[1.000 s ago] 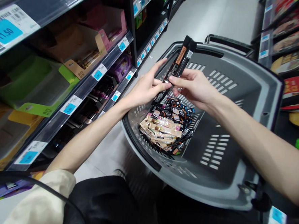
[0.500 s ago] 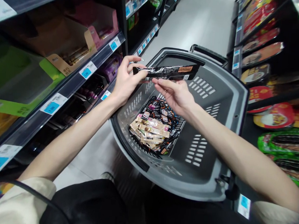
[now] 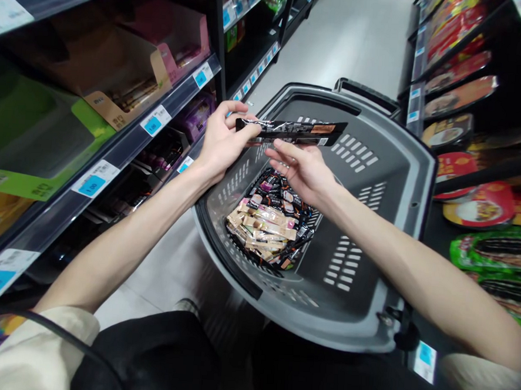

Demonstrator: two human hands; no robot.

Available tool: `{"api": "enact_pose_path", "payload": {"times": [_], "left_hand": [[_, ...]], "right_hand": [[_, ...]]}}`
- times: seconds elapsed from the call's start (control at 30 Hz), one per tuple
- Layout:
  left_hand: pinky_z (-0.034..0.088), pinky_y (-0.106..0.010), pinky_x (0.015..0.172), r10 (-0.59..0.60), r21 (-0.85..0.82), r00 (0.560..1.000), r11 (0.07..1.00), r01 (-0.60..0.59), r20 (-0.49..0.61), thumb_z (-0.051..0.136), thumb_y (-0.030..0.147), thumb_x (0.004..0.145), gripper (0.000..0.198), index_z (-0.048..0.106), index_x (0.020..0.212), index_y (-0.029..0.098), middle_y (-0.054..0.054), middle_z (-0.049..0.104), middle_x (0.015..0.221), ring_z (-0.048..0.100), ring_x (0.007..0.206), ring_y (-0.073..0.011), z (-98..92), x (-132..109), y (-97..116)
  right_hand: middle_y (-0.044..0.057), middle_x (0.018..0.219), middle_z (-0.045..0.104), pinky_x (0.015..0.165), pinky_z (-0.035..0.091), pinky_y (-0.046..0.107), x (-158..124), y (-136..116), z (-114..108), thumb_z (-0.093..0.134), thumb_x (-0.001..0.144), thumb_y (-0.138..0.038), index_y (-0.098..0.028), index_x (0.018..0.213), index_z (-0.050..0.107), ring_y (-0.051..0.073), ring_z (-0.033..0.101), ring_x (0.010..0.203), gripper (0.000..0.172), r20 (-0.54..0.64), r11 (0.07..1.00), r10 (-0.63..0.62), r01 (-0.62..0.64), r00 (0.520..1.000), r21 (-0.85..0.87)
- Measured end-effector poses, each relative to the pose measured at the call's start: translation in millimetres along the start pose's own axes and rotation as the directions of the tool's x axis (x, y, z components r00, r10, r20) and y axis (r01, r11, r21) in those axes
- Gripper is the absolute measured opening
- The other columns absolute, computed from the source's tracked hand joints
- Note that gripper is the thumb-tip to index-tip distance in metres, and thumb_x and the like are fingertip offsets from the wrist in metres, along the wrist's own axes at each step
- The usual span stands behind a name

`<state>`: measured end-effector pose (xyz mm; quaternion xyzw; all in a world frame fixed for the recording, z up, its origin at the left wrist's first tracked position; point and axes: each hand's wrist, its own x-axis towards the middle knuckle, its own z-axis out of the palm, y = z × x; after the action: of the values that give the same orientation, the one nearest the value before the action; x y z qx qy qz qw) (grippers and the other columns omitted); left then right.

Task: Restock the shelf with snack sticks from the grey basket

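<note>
The left hand pinches one end of a long black snack packet, which lies flat and level above the gray shopping basket. The right hand is open under the packet, with its fingertips touching it. A pile of small snack sticks lies in the basket below.

Packet: long, narrow, glossy black wrapper with an orange label panel and a small white patch near its right end. Shape: straight, not bent. Pose: near horizontal, long axis left to right. Location: in the air over the far half of the grey basket. The left grip pinches its left end. Extended fingers of the right grip touch its lower edge.
</note>
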<state>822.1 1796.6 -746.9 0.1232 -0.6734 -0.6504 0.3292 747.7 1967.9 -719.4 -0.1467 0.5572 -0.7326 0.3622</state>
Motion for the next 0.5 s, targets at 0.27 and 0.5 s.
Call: {"api": "enact_pose_path", "payload": {"times": [0.27,0.5], "left_hand": [[0.064,-0.046,0.099,0.013,-0.029,0.999,1.000,-0.011,0.043,0.081,0.045,0.090,0.044,0.053,0.115,0.021,-0.006,0.071,0.108,0.075,0.113,-0.0252,-2.5,-4.9,5.4],[0.064,-0.033,0.088,0.038,0.012,0.999,0.999,-0.038,0.034,0.078,0.040,0.094,0.029,0.061,0.111,0.023,0.000,0.068,0.088,0.075,0.092,-0.0175,-5.6,-0.7,3.9]], "right_hand": [[0.002,0.104,0.077,0.086,0.063,0.025,2.1,-1.3,-2.2,0.098,0.065,-0.034,-0.018,0.094,0.071,0.016,0.076,0.100,0.043,-0.006,0.997,-0.010,0.011,1.000,0.076],[0.003,0.111,0.077,0.084,0.064,0.024,1.8,-1.9,0.2,0.101,0.059,-0.041,-0.018,0.096,0.070,0.018,0.075,0.108,0.053,-0.028,0.997,-0.005,0.007,1.000,0.077]]}}
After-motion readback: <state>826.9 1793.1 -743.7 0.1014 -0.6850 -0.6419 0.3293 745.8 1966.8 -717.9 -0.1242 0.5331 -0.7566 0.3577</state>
